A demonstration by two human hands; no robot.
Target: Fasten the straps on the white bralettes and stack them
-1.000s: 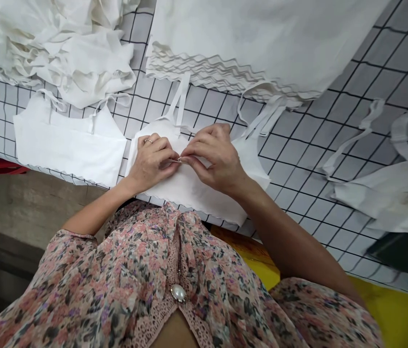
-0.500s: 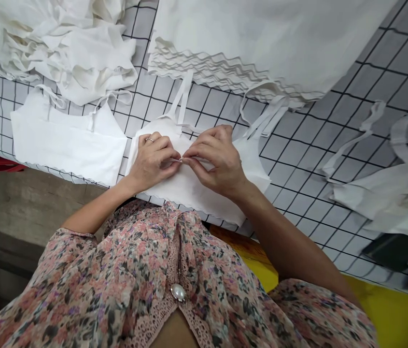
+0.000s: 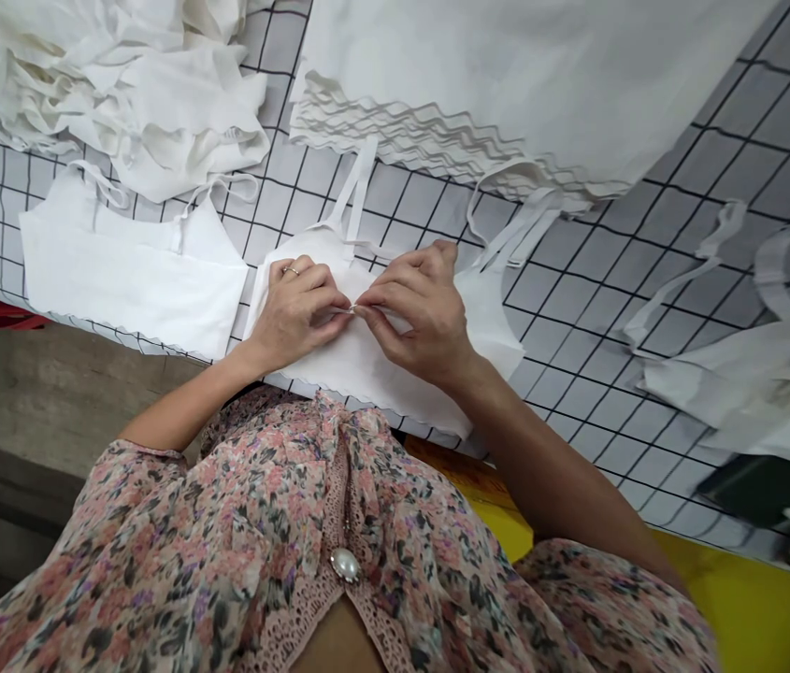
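1. Metal pin (image 3: 351,307), tiny, sits where my left fingers (image 3: 330,318) meet my right fingers (image 3: 375,301). Both sets are pinched together on it and the cloth, though it's too small for me to tell its exact kind.
2. My left hand (image 3: 291,320), with a ring on it, and my right hand (image 3: 423,316) press down on either side of the pinch. Going by this hold, the step in hand looks like fixing the pin at the centre front.
3. Under my hands, the white camisole (image 3: 366,369) lies flat near the edge of the gridded tabletop (image 3: 577,280), with its straps (image 3: 356,187) pointing away from me.
4. The next move seems to call for a steady pinch, keeping the cloth flat while the pin is guided through.
5. Just to the left lies a second camisole (image 3: 132,280). Beyond it is a white fabric pile (image 3: 156,112), and ahead is a scalloped stack (image 3: 471,84). A loose white piece (image 3: 752,393) lies to the right.
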